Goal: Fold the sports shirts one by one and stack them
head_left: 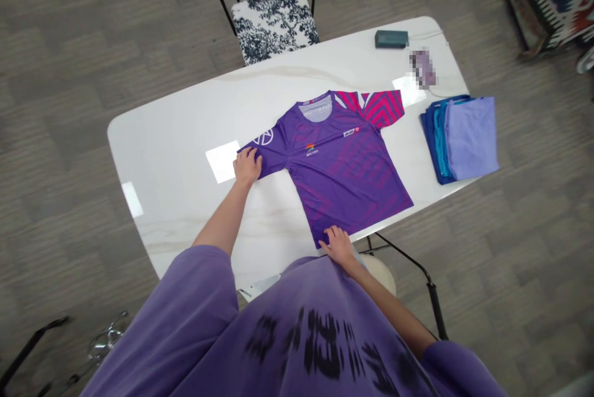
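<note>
A purple short-sleeved sports jersey (343,168) lies spread front side up on the white table, its neckline toward the far side. One sleeve has pink stripes; the other carries a white round emblem. My left hand (247,167) rests on the cuff of the emblem sleeve, fingers slightly bent and thumb apart. At the near hem, close to the jersey's lower corner, my right hand (340,246) touches the fabric with its fingers spread. Small creases show near the hem.
Folded blue and lavender clothes (471,137) are stacked at the table's right edge. A dark green box (391,39) and a pixelated item (423,68) lie at the far right. Beyond the table (176,137) stands a patterned chair (276,20). Papers (265,283) lie at the near edge.
</note>
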A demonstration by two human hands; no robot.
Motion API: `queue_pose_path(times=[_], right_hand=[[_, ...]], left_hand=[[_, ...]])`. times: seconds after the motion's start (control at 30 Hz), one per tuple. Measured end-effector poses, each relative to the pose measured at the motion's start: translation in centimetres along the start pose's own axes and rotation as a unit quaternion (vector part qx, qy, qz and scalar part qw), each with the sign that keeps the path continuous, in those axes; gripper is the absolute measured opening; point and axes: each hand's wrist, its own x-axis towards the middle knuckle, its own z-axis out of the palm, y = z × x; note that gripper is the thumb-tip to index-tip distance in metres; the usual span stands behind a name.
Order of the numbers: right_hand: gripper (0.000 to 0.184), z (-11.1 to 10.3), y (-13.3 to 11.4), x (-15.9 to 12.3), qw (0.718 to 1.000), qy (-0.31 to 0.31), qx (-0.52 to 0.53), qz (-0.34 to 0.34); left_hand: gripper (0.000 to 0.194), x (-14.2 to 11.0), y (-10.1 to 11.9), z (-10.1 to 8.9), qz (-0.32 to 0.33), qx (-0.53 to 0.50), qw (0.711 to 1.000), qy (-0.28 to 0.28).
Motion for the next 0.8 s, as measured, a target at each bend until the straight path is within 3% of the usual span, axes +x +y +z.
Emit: queue_pose_path(times=[0.13, 0.27, 0.37, 0.53, 0.7, 0.8], right_hand=[[0.025, 1.5, -0.5, -0.6, 0.999, -0.014, -0.042, 0.026], [0.037, 2.1, -0.8, -1.1, 0.999, -0.018, -0.017, 0.022], [0.033, 2.3, -1.5, -0.7, 1.000, -0.021, -0.009, 0.017], [0.008, 2.5, -2.3, -0.9, 1.000, -0.017, 0.016, 0.010], [0.010, 0.8, -1.1, -2.6, 0.998, 0.002, 0.062, 0.008], [0.011, -0.7, 0.4, -4.0, 0.988, 0.031, 0.147, 0.028]], left_hand=[[0.042, 1.4, -0.8, -0.4, -0.075, 0.028, 0.996, 0.035], [0.058, 2.2, -2.6, -0.8, -0.157, 0.019, 0.983, 0.088], [0.037, 2.2, -3.2, -0.8, -0.186, 0.018, 0.980, 0.068], [0.015, 1.3, -2.6, 0.0, -0.175, -0.035, 0.983, 0.041], [0.024, 1.1, -0.6, 0.0, -0.116, -0.118, 0.983, 0.077], [0.033, 2.7, 2.8, -0.7, -0.079, -0.212, 0.972, 0.059]])
